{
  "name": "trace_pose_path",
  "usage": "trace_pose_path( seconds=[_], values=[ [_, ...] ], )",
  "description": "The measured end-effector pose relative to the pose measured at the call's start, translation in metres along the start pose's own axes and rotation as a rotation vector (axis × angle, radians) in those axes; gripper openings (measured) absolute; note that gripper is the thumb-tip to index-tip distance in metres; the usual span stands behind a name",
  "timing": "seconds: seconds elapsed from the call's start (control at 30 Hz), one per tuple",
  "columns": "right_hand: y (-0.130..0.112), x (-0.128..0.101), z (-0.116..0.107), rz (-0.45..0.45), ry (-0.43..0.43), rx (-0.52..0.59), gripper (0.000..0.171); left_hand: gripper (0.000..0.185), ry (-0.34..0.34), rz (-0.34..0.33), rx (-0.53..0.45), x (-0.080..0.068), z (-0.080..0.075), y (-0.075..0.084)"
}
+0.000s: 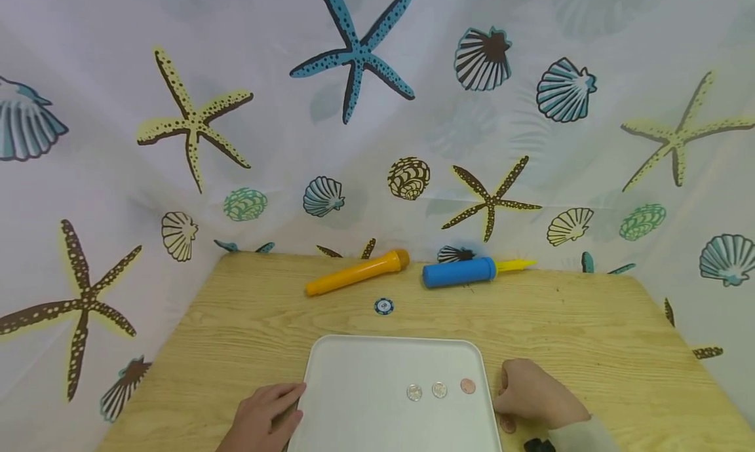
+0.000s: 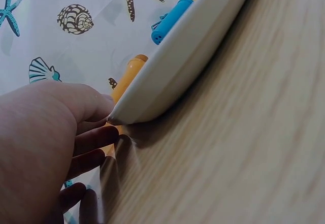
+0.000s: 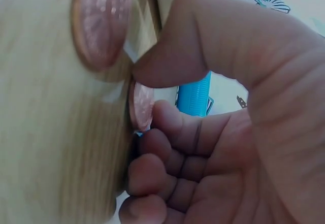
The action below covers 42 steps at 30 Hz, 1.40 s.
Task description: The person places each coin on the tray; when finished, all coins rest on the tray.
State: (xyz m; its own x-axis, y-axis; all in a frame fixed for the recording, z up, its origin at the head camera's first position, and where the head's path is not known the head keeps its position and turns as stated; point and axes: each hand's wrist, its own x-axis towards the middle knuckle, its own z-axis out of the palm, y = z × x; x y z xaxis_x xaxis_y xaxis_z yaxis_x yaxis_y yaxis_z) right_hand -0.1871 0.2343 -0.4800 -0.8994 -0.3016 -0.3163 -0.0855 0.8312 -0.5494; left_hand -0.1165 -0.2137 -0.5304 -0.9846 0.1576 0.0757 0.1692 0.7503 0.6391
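A white tray (image 1: 389, 367) lies on the wooden table, with two silver-coloured coins (image 1: 427, 391) and a copper-coloured coin (image 1: 468, 386) in a row on it. My left hand (image 1: 262, 416) touches the tray's left edge with thumb and fingers, which look fairly straight in the left wrist view. Beyond the tray's right edge, my right hand (image 1: 531, 392) is low at the tabletop with curled fingers. The right wrist view shows a copper-coloured coin (image 3: 141, 106) pinched between its thumb and forefinger. Another copper-coloured coin (image 3: 104, 23) lies on the table beside that hand.
Behind the tray lie an orange microphone-shaped toy (image 1: 356, 273), a blue hand pump (image 1: 460, 272) with a yellow nozzle and a blue-and-white poker chip (image 1: 384, 306). A shell-and-starfish patterned cloth (image 1: 377, 137) hangs around the table's (image 1: 590, 327) back and sides.
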Motion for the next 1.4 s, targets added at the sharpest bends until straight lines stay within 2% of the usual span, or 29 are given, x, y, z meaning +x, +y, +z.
trace_pose_path(
  seconds=[0.13, 0.27, 0.4, 0.53, 0.7, 0.97, 1.2, 1.4],
  values=[
    [0.007, -0.002, -0.001, -0.01, 0.013, 0.025, 0.014, 0.04, -0.001, -0.002, 0.006, 0.001, 0.001, 0.0],
    [0.019, -0.005, -0.001, -0.068, 0.035, 0.069, 0.017, 0.04, -0.014, -0.016, -0.002, 0.001, 0.001, -0.001],
    [0.023, -0.008, -0.004, -0.152, 0.027, 0.135, 0.015, 0.04, -0.014, -0.014, -0.009, 0.002, 0.001, -0.003],
    [0.019, -0.009, -0.004, -0.154, 0.046, 0.187, 0.01, 0.039, -0.004, -0.003, -0.002, 0.0, 0.002, -0.005],
    [0.0, -0.006, 0.002, -0.134, 0.078, 0.225, 0.014, 0.04, -0.014, -0.013, -0.004, 0.0, 0.002, -0.005],
    [-0.045, 0.001, 0.026, -0.166, -0.012, 0.266, 0.011, 0.041, -0.005, 0.018, -0.017, 0.0, 0.002, -0.004],
    [-0.071, 0.009, 0.048, -0.195, -0.038, 0.252, 0.013, 0.04, 0.003, 0.024, -0.008, 0.0, 0.003, -0.006],
    [-0.084, 0.013, 0.059, -0.231, -0.012, 0.201, 0.013, 0.04, 0.004, 0.014, -0.018, -0.001, 0.002, -0.003]
  ],
)
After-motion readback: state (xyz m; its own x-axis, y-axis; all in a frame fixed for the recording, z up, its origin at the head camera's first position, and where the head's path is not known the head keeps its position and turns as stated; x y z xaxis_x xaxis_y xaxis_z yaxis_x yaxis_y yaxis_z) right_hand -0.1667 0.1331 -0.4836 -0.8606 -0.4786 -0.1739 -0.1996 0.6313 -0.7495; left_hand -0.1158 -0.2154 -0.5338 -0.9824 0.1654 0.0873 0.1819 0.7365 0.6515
